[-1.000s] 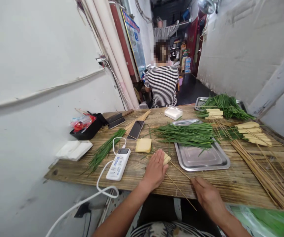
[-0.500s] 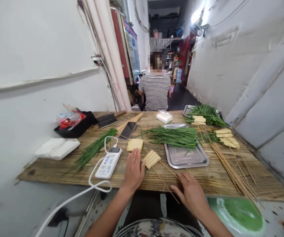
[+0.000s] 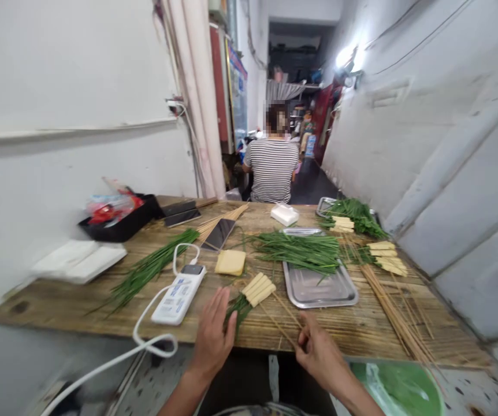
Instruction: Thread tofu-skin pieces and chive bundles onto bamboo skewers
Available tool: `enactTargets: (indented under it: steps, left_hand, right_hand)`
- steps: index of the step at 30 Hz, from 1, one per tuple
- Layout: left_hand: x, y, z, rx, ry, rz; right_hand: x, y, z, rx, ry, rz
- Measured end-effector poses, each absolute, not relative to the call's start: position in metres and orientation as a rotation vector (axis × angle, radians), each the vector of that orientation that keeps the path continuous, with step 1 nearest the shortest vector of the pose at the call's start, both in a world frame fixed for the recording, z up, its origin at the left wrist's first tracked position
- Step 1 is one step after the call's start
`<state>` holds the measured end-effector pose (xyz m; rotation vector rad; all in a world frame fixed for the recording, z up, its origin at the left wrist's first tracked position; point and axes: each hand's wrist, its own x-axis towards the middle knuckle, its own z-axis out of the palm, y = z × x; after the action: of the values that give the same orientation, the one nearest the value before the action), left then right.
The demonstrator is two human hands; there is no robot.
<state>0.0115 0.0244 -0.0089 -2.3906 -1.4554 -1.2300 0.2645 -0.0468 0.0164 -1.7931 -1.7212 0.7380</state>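
Observation:
My right hand (image 3: 320, 352) is closed at the table's front edge, its fingers pinching two thin bamboo skewers (image 3: 280, 325). They run into a row of pale yellow rolls (image 3: 259, 289), which look like tofu skin wrapped round green chives. Chive ends (image 3: 241, 309) stick out at the row's left side. Beside these ends, my left hand (image 3: 212, 329) lies low over the wood with its fingers stretched out, holding nothing. A small stack of square yellow sheets (image 3: 230, 262) sits just beyond it. Long chives (image 3: 298, 252) lie across a metal tray (image 3: 322, 299).
To the left are a white power bank (image 3: 178, 296) with a cable, more chives (image 3: 153, 266), a phone (image 3: 218, 234) and a black box (image 3: 123, 222). Loose skewers (image 3: 387, 300) and finished skewered rolls (image 3: 385, 257) lie right. Ahead, a person in stripes (image 3: 272, 167) sits facing away.
My right hand has closed on the skewer ends; before, its fingers were spread beside them. My left hand has drawn back from the yellow sheets towards me. The view has shifted slightly.

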Motion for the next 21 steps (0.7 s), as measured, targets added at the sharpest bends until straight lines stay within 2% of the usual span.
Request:
enactTargets:
  steps: [5, 9, 16, 21]
  left_hand:
    - [0.007, 0.029, -0.018, -2.349, -1.449, -1.307]
    - [0.006, 0.031, -0.022, -2.344, -1.466, -1.298]
    - [0.000, 0.028, -0.021, -2.401, -1.541, -1.263]
    - [-0.005, 0.031, -0.024, -2.464, -1.492, -1.227]
  right_hand:
    - [0.273, -0.037, 0.027, -1.430, -1.144, 1.730]
    - [0.276, -0.043, 0.033, -1.073, -0.915, 2.045]
    - [0.297, -0.061, 0.043, -0.815, -0.964, 2.017]
    - [0.346, -0.041, 0.086, -0.956, -0.941, 1.701]
